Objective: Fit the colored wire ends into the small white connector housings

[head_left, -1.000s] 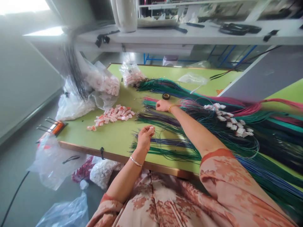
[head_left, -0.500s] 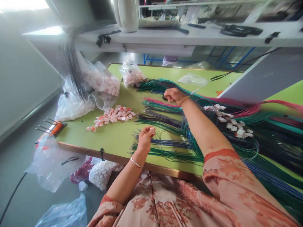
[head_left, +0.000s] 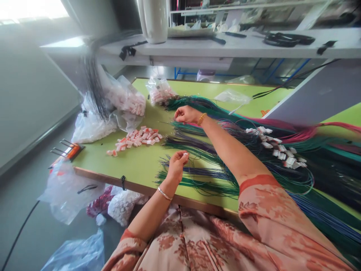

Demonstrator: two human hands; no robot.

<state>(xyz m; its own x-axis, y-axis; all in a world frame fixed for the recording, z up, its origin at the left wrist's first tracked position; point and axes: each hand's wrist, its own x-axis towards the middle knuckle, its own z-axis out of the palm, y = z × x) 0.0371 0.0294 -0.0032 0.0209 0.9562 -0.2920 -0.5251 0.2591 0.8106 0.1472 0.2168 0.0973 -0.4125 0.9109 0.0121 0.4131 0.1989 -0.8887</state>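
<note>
My left hand (head_left: 177, 165) is closed, pinching a small white connector housing (head_left: 185, 155) between thumb and fingers. Thin wires trail from that housing to the right. Further back, my right hand (head_left: 187, 114) is closed in a pinch at the tips of the pink wires. A thin wire end (head_left: 166, 122) pokes out leftward from its fingertips. Bundles of dark and green wires (head_left: 194, 143) lie between the two hands, their bare metal tips pointing left. Blue wires (head_left: 205, 172) lie beside my left hand. A pile of white and orange connector housings (head_left: 139, 137) sits to the left.
Plastic bags of housings (head_left: 126, 99) stand at the table's back left. Wired housings (head_left: 279, 148) lie on the harness at the right. Above the green table (head_left: 113, 166) runs a white shelf (head_left: 191, 47) with a white jug (head_left: 153, 20). An orange pronged holder (head_left: 73, 151) juts from the left edge.
My right hand has moved left, from over the wire bundles to the wire tips, and a wire end now shows at its fingers. My left hand keeps its hold on the housing.
</note>
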